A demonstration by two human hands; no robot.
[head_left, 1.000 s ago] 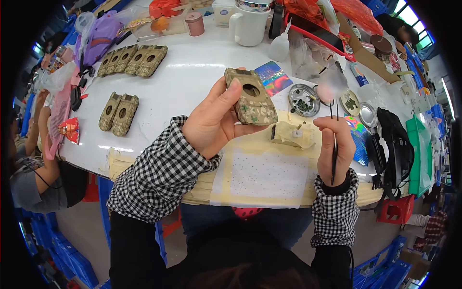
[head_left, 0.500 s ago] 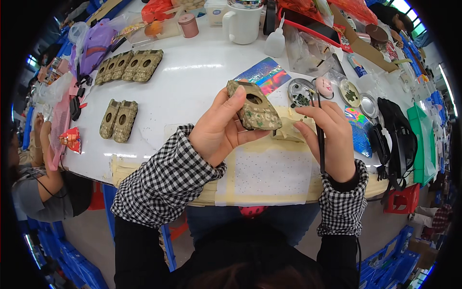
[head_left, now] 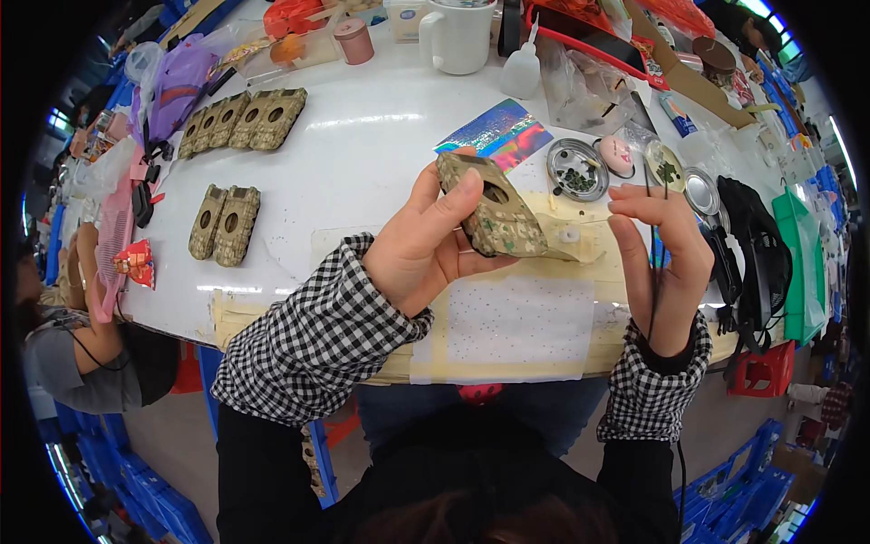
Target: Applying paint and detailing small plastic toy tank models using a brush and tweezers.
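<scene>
My left hand is closed around a camouflage-painted toy tank hull, tilted with its round opening facing up. To its right, my right hand has black tweezers tucked between its fingers, points upward. Its thumb and index finger meet at a thin pale sliver that reaches toward the hull; I cannot make out exactly what it is. Beneath lie yellowish tape and a small white round piece. A round metal dish with small dark green parts stands just beyond the right hand.
Several matching hulls line up at the far left, with two more hulls nearer. A white mug, a squeeze bottle and a phone sit at the back. A black bag and green tray are at right.
My right hand has moved right, away from the hull, and the thin sliver now stretches between them. My left hand has shifted slightly right with the hull.
</scene>
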